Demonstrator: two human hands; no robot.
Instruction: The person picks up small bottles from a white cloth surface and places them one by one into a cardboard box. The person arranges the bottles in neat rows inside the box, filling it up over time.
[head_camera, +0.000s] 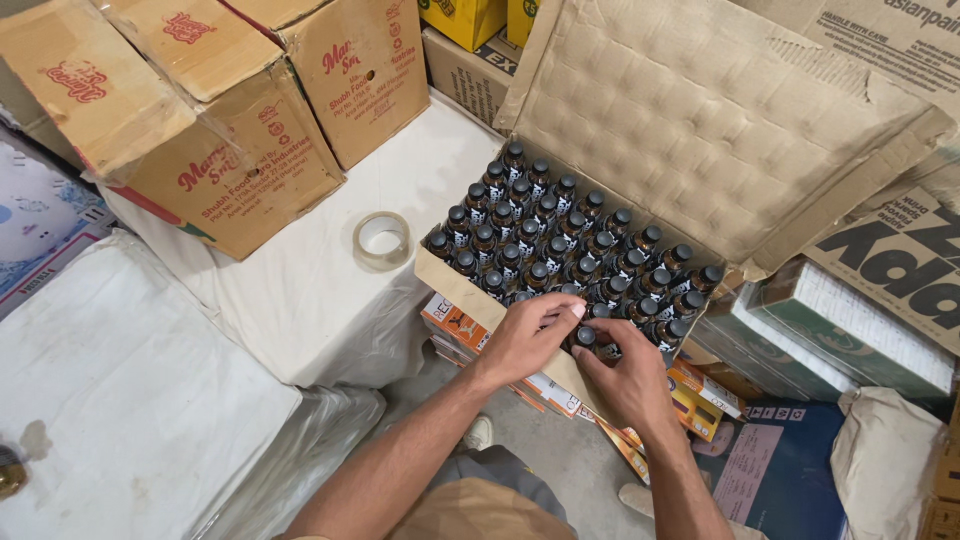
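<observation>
Forearms reach up from the bottom edge of the view, both bare, meeting at the near edge of an open cardboard box. The left hand lies over the box's near corner, its fingers curled and pressed together, tips resting on the caps in the front row. The right hand comes in just beside it, thumb and forefinger pinching a small dark bottle with a black cap, which stands at the front row of the box, touching its neighbours. Under the box lie flat printed cartons in orange and white, stacked on the floor beside a blue package.

Farther in, the box is packed with rows of black-capped bottles, upright and close together. Its wide lid flap stands open behind them, its inner face marked with round dents. To the left, a roll of clear tape lies flat on a white cloth-covered surface, near the box but not touching it. Beyond the tape sit two brown shipping cartons, tilted, with red print. Yellow boxes show at the far top edge.
</observation>
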